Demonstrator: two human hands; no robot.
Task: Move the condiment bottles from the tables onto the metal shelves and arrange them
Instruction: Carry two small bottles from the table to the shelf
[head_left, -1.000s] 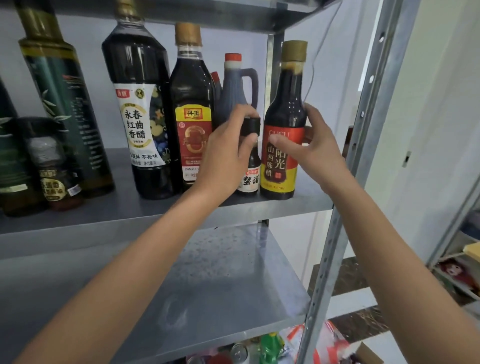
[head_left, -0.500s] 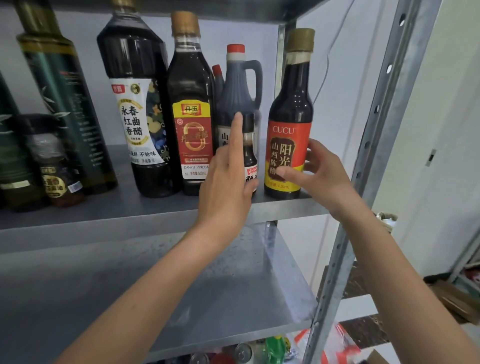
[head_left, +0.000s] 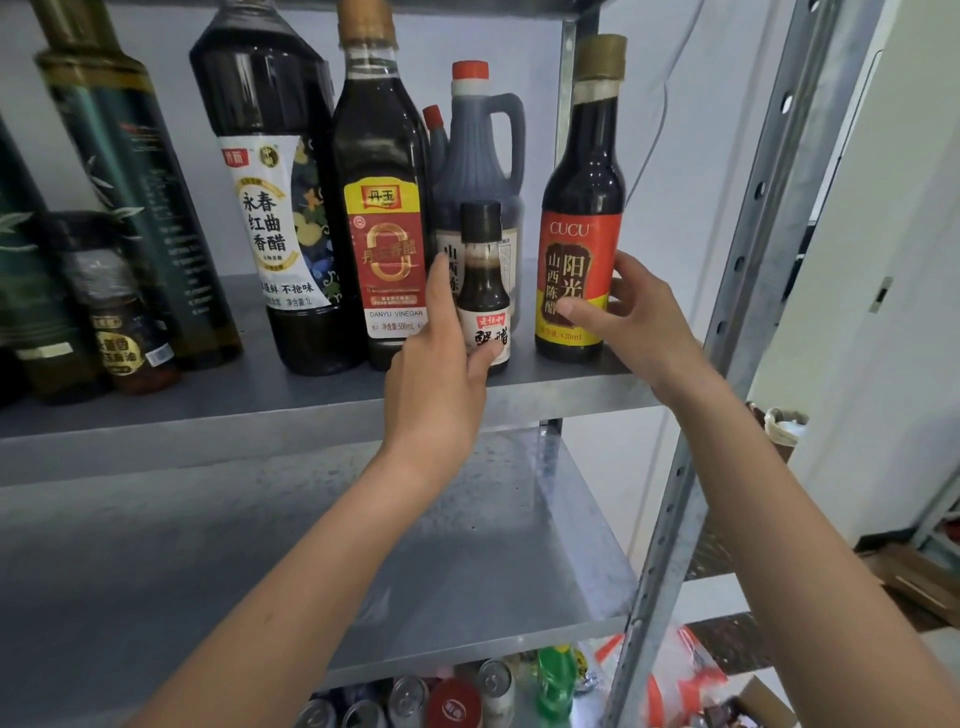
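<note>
On shelf (head_left: 550, 387), left hand (head_left: 436, 384) pinches mini-bottle (head_left: 484, 280), right hand (head_left: 647, 332) holds bottle (head_left: 582, 208)

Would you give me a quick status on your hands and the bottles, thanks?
Left hand pinches small black-capped bottle. Right hand grips CUCU bottle. Both upright on shelf. Handled jug close behind, nothing blocking.

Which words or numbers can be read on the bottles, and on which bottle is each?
"CUCU": CUCU bottle
"阳光": CUCU bottle
"山西陈": CUCU bottle
"420ml": CUCU bottle
"丹玉": DANYU bottle
"DANYU VINEGAR": DANYU bottle
"500mL": DANYU bottle
"永春红曲香醋": white-label bottle
"不抢味": white-label bottle
Partly hidden: small bottle, jug
Too blurred: left bottles
</note>
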